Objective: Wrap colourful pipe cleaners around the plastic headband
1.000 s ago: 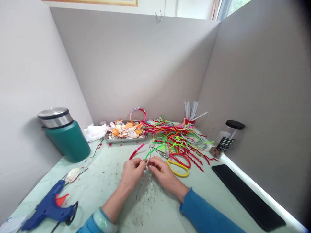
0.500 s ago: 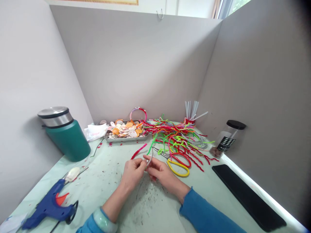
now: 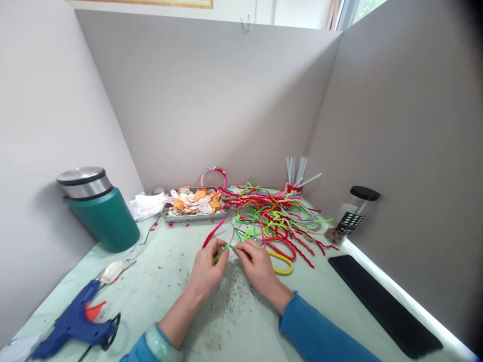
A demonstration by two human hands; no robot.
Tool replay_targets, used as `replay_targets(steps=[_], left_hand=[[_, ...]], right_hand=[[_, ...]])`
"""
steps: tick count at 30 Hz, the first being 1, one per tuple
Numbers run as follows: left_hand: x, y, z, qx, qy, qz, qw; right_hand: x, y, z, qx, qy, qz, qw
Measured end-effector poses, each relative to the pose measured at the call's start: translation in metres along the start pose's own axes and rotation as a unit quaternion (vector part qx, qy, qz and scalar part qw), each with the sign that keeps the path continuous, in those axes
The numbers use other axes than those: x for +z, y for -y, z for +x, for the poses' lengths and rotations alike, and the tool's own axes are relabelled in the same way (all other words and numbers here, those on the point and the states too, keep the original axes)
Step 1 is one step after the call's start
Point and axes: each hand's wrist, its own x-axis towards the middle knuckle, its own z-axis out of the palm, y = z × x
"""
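Observation:
My left hand [image 3: 209, 264] is closed, thumb and fingers pinching a thin grey wire [image 3: 231, 232] together with a green pipe cleaner [image 3: 219, 254]. From behind its fingers a red-and-pink fuzzy length [image 3: 213, 233] sticks up; whether it joins the wire is hidden. Close beside it, my right hand [image 3: 256, 266] pinches the other end of the green pipe cleaner, which spans the small gap between the fingertips. Scissors [image 3: 279, 262] with red and yellow handles lie just past my right hand, their blades partly covered. Both hands are just above the table [image 3: 234, 322].
A heap of coloured pipe cleaners [image 3: 279, 206] lies beyond the hands, beside a metal tray [image 3: 196, 217] of shells and discs. A decorated hoop [image 3: 214, 169] leans behind. Left are a green bottle [image 3: 103, 216] and blue glue gun [image 3: 81, 322]; right, a jar [image 3: 350, 216] and black slab [image 3: 381, 301].
The green pipe cleaner, earlier extending beyond the hands, is now stretched between my fingertips across the wire. My right hand has shifted slightly right and its fingers have closed on it.

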Motion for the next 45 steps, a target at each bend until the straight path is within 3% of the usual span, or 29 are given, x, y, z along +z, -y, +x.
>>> replay_targets(steps=[10,15,19,25,31,35,40,45], left_hand=[[0.0,0.006,0.001,0.021,-0.021,0.049,0.998],[0.004,0.012,0.0,0.021,-0.026,0.083,0.996],[0.005,0.013,-0.002,0.061,-0.03,0.119,0.991],[0.003,0.007,-0.004,0.124,0.0,0.158,0.98],[0.005,0.005,-0.006,0.134,0.012,0.178,0.975],[0.005,0.004,-0.004,0.105,0.015,0.158,0.982],[0.003,0.005,0.0,-0.01,0.022,0.083,0.996],[0.0,0.007,0.002,-0.08,0.052,-0.011,0.995]], right_hand=[[-0.002,0.003,-0.005,-0.049,0.023,-0.038,0.998],[-0.006,0.007,-0.004,-0.121,0.04,-0.128,0.984],[-0.011,0.011,-0.002,-0.168,0.054,-0.2,0.964],[-0.015,0.016,-0.001,-0.165,0.036,-0.201,0.965],[-0.015,0.014,0.001,-0.146,0.022,-0.183,0.972],[-0.013,0.012,0.001,-0.135,0.017,-0.16,0.978],[-0.01,0.009,0.0,-0.075,-0.021,-0.109,0.991],[-0.006,0.002,0.0,-0.056,0.032,-0.075,0.995]])
